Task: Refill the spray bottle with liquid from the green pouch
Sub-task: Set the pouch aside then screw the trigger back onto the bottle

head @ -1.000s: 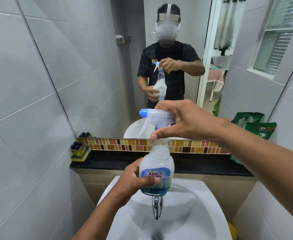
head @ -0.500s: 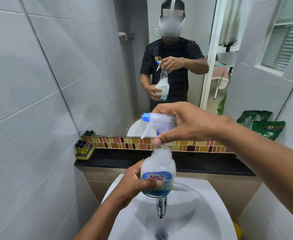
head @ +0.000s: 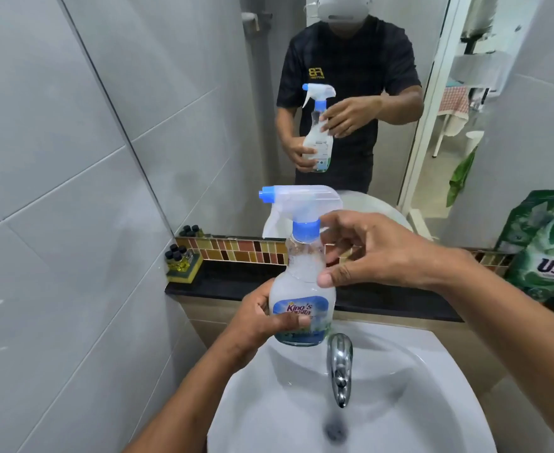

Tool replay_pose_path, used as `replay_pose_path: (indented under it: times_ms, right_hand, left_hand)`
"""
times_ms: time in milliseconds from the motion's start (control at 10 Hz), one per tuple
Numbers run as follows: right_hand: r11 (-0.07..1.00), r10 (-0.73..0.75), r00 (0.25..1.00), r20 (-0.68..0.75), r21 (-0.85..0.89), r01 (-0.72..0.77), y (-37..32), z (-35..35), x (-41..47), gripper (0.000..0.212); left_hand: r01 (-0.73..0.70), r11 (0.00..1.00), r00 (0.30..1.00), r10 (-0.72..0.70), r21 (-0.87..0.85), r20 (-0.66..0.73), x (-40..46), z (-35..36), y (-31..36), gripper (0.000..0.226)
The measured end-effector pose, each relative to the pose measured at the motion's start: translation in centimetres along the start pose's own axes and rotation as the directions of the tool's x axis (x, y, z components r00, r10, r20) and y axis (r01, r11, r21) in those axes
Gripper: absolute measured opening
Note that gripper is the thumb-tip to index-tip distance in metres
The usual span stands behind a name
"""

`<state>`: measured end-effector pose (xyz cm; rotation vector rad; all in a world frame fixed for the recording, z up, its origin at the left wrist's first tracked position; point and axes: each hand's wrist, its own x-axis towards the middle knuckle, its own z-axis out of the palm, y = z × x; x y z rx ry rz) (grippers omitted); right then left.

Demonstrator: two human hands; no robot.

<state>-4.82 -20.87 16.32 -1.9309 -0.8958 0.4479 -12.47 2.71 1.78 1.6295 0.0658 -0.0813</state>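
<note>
A clear spray bottle (head: 302, 289) with a blue-and-white label is upright above the basin, its white trigger head (head: 298, 204) with blue nozzle and blue collar on top. My left hand (head: 262, 318) grips the bottle's lower body. My right hand (head: 377, 253) hovers just right of the neck, fingers spread, index tip near the blue collar and thumb by the neck, holding nothing. The green pouch (head: 547, 250) leans on the black ledge at the far right.
A white basin (head: 416, 387) with a chrome tap (head: 339, 367) lies below the bottle. A black ledge (head: 230, 282) carries a small tray of dark-capped vials (head: 181, 263) at the left. The mirror (head: 334, 93) behind reflects a person. Grey tiled wall at left.
My right hand has come off the trigger head and dropped beside the neck with fingers spread. The camera tilted down and the bottle now sits left of the tap.
</note>
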Motion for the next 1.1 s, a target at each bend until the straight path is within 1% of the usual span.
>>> replay_pose_path:
  times_ms: [100, 200, 300, 400, 500, 600, 700, 800, 900, 1000, 1100]
  right_hand:
    - [0.993, 0.088, 0.993, 0.073, 0.074, -0.093, 3.1, 2.6, 0.5, 0.057]
    - [0.975, 0.141, 0.99, 0.018, 0.168, -0.142, 6.9, 7.7, 3.7, 0.057]
    - [0.972, 0.172, 0.983, -0.068, 0.171, -0.159, 8.6, 10.6, 7.1, 0.057]
    - [0.973, 0.209, 0.967, -0.144, 0.133, -0.191, 10.3, 14.3, 12.3, 0.055]
    - [0.968, 0.226, 0.961, -0.16, 0.149, -0.203, 11.5, 16.5, 16.6, 0.057]
    - [0.967, 0.22, 0.958, -0.183, 0.172, -0.189, 13.2, 19.3, 23.9, 0.06]
    - [0.973, 0.217, 0.953, -0.213, 0.126, -0.193, 14.3, 21.0, 27.9, 0.059]
    - [0.97, 0.238, 0.94, -0.243, 0.102, -0.22, 16.2, 23.0, 31.5, 0.061]
    - [0.962, 0.268, 0.937, -0.224, 0.122, -0.246, 17.0, 23.8, 32.5, 0.063]
    - [0.957, 0.283, 0.935, -0.214, 0.127, -0.261, 17.3, 24.7, 33.6, 0.065]
    - [0.952, 0.294, 0.937, -0.189, 0.144, -0.27, 17.5, 26.1, 33.7, 0.07]
  left_hand:
    - [0.019, 1.0, 1.0, -0.019, 0.0, 0.002, 0.9, -1.8, 0.0, 0.075]
    - [0.081, 0.996, 0.996, -0.083, 0.041, 0.024, 2.6, -6.0, -0.7, 0.076]
    - [0.122, 0.988, 0.991, -0.126, 0.091, 0.037, 3.8, -9.2, -1.3, 0.071]
    - [0.142, 0.965, 0.988, -0.151, 0.222, 0.023, 5.7, -14.1, -2.6, 0.065]
    - [0.145, 0.951, 0.989, -0.147, 0.273, -0.015, 7.7, -17.5, -4.0, 0.066]
    - [0.185, 0.941, 0.979, -0.153, 0.283, -0.134, 11.3, -22.9, -6.7, 0.071]
    - [0.201, 0.932, 0.971, -0.149, 0.301, -0.186, 13.4, -25.8, -8.1, 0.08]
    - [0.24, 0.906, 0.959, -0.165, 0.348, -0.232, 15.9, -28.3, -10.4, 0.077]
    - [0.257, 0.891, 0.955, -0.174, 0.374, -0.242, 16.7, -29.0, -11.3, 0.071]
    - [0.241, 0.866, 0.952, -0.125, 0.438, -0.278, 16.7, -29.4, -11.7, 0.071]
    - [0.268, 0.854, 0.918, -0.087, 0.445, -0.387, 15.2, -28.7, -13.3, 0.071]
